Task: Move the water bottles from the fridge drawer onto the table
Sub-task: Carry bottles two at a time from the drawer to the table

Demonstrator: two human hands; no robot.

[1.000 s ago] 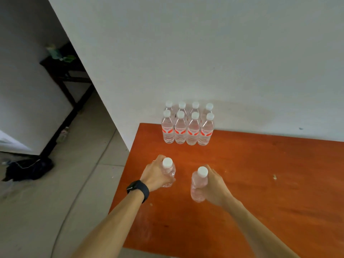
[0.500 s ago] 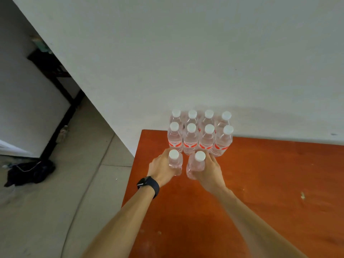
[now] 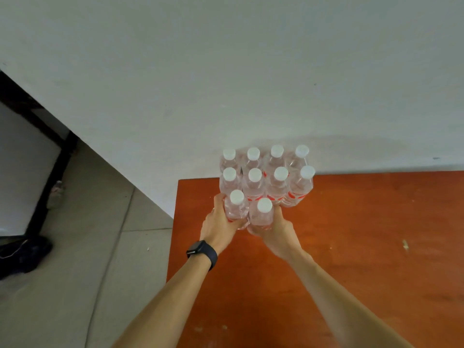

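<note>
Water bottles (image 3: 266,172): 8 grouped on table (image 3: 364,234); each hand grips 1.

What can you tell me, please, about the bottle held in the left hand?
It is a small clear plastic bottle with a white cap, upright and closed. The left hand grips its lower body, hiding the base, so I cannot tell whether it rests on the orange table. It sits near the table's left edge, just in front of the eight standing bottles, close beside the other bottle, held by the right hand.
</note>
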